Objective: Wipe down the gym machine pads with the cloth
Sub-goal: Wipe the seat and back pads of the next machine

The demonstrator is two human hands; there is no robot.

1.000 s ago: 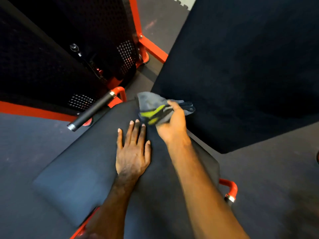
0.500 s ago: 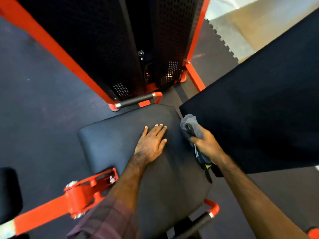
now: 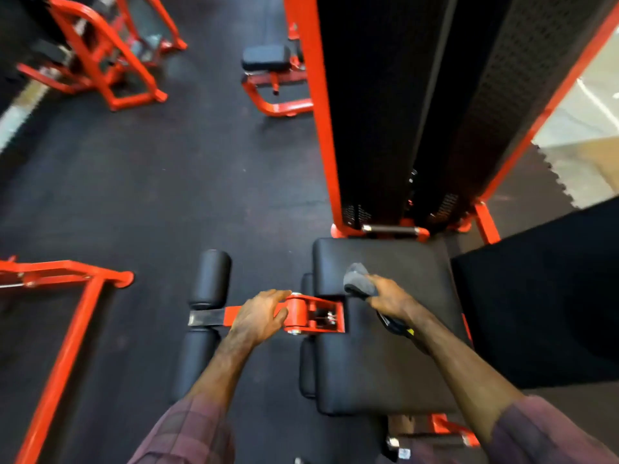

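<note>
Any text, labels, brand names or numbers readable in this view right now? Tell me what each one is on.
None can be read.
Weight stack shroud: perforated black panels, no label showing.
Seat pad: plain black, no print.
Red pivot bracket: bare paint, no marking.
Cloth: grey, no tag or print showing.
Small pale tag under the seat's near edge: too small and blurred to read.
</note>
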